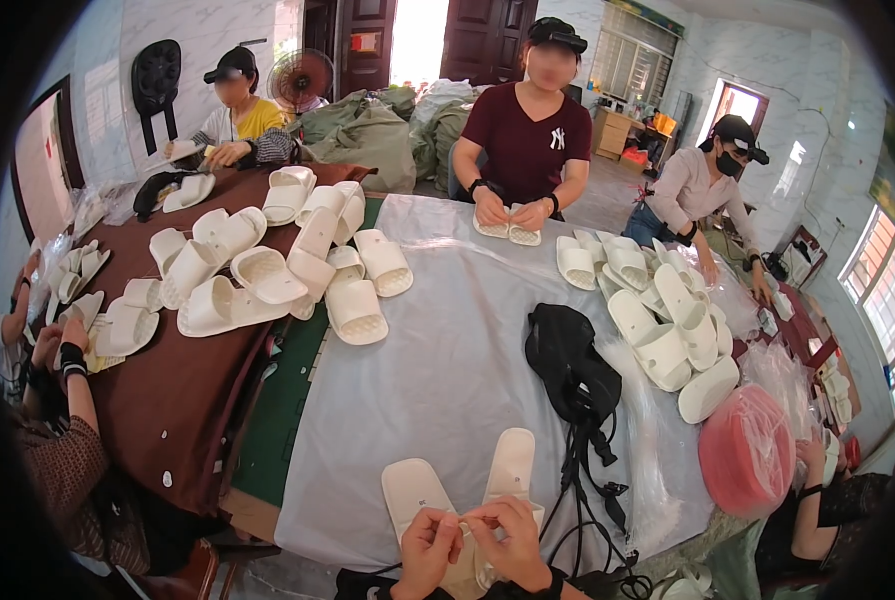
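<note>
My left hand (430, 545) and my right hand (509, 540) meet at the near edge of the table, fingertips pinched together on something small that I cannot make out. Under and just beyond them lie two cream slide sandals: one (414, 491) to the left with its sole up, the other (510, 466) to the right with its strap showing. Both rest on a grey-white sheet (448, 350) that covers the table.
A black bag with straps (571, 372) lies to my right. Heaps of cream sandals sit at left (268, 270) and right (663, 320). A pink bundle (746, 450) is at far right. Several people work around the table; one opposite (525, 140) handles a pair.
</note>
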### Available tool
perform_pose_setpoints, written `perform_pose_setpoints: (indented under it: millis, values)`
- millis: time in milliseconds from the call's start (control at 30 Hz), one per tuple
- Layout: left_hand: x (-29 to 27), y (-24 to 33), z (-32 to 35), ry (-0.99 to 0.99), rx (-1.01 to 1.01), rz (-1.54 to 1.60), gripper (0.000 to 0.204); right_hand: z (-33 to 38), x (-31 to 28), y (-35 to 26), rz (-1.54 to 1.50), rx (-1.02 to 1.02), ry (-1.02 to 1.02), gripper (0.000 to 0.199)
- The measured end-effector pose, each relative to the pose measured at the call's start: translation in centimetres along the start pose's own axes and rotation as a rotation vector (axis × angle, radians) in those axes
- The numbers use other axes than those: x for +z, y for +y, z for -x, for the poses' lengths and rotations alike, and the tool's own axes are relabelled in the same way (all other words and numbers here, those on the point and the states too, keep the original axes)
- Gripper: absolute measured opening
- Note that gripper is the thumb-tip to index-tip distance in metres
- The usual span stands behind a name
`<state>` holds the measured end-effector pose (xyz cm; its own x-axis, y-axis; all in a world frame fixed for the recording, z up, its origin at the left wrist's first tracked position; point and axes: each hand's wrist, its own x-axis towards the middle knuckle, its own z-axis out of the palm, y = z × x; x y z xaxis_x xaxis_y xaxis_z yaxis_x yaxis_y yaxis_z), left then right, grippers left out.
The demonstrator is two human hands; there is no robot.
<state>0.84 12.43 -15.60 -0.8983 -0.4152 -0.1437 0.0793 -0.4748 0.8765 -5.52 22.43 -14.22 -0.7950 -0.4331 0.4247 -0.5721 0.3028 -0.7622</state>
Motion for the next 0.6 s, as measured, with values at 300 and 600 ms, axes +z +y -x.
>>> perform_pose_setpoints:
  millis: [300,600]
  values:
    - [-2.4,-1.6,-0.4,-0.104,-0.059,0.019,0.012,0.1,0.0,0.2,-0.042,0.044,0.038,0.011]
    - [-1.8,-1.6,-1.1,-0.154,-0.07,-0.088,0.011,0.0,-0.6,1.6,-0.012,-0.081,0.057,0.01]
